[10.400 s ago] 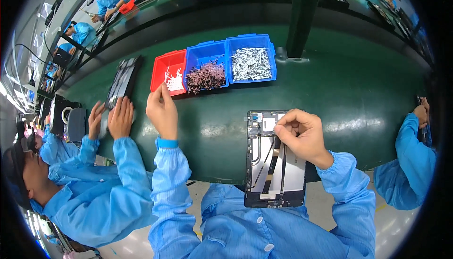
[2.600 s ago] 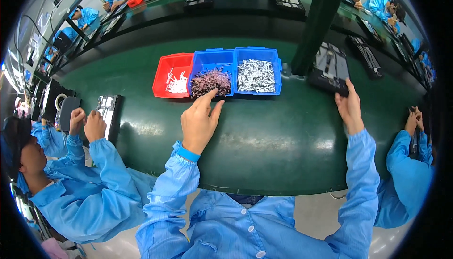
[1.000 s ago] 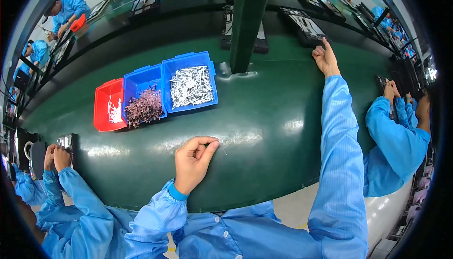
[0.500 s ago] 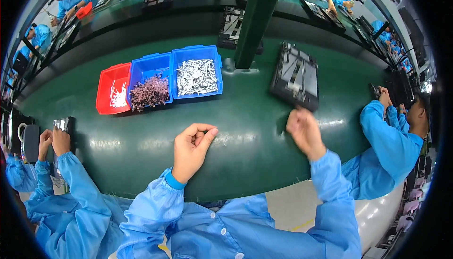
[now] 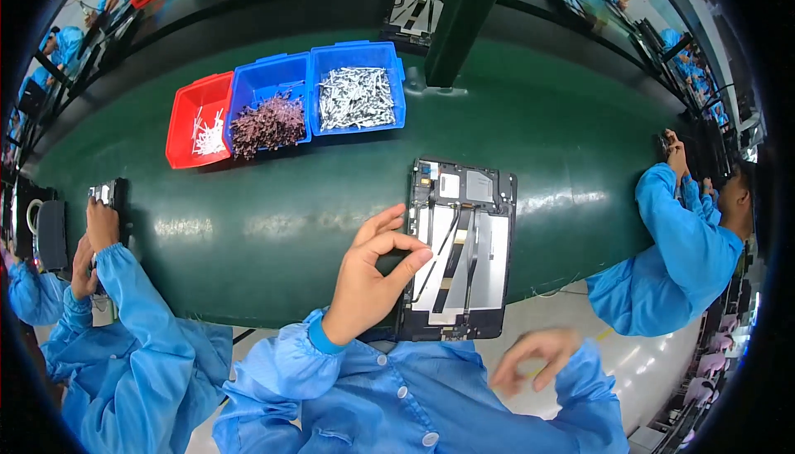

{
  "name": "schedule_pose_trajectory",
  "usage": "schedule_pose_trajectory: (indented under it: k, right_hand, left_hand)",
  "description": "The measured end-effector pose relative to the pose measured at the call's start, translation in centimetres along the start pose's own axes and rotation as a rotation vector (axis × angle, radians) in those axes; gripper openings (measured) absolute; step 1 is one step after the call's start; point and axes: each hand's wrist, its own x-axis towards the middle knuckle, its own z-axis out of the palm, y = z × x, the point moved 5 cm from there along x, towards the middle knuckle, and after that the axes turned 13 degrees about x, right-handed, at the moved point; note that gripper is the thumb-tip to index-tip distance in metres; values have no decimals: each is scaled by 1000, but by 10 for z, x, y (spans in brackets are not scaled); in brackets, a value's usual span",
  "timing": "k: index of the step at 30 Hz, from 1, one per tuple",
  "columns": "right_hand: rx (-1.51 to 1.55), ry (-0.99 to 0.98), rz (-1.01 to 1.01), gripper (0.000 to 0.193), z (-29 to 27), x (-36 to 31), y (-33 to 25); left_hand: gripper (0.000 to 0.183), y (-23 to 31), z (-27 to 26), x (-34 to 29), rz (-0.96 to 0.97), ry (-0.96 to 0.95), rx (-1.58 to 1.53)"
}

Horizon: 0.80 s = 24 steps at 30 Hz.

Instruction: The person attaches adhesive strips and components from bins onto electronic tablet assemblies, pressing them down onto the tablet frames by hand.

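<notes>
An opened tablet [image 5: 489,259], with its inner plates, dark ribbon cables and a black frame showing, lies on the green table in front of me. At its left edge is my left hand [image 5: 370,280], thumb and index fingertip pinched together over the tablet, the other fingers extended. Whatever is in that pinch is too small to make out. Off the table's front edge, right of the tablet's lower corner, my right hand [image 5: 537,356] hangs with loosely bent fingers apart and holds nothing. It is slightly blurred.
Beyond my left hand stand a red bin [image 5: 184,127] of white strips, a blue bin [image 5: 270,73] of brownish small parts and a blue bin [image 5: 399,94] of white-and-dark pieces. A green post [image 5: 460,32] rises behind them. Co-workers sit on both sides.
The tablet has come from the far right to the table's front edge before me. My right hand has let go and drawn back; my left hand has shifted right to the tablet.
</notes>
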Motion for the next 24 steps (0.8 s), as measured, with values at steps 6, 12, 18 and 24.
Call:
schedule_pose_trajectory:
  k: [6, 12, 18, 24]
  right_hand:
    - [-228, 1142, -590, 42, -56, -8, -85]
    - [-846, 1391, -750, 38, -75, 40, -102]
    - [-974, 1361, -626, 33, -47, 66, -110]
    - [-1149, 1186, -777, 29, -1, 85, -153]
  left_hand:
    - [13, 3, 9, 3, 77, 156, 99]
    - [13, 6, -1, 0, 65, 222, 185]
    - [11, 6, -29, -31, 32, 247, 258]
    - [9, -2, -49, -35, 75, 220, -200]
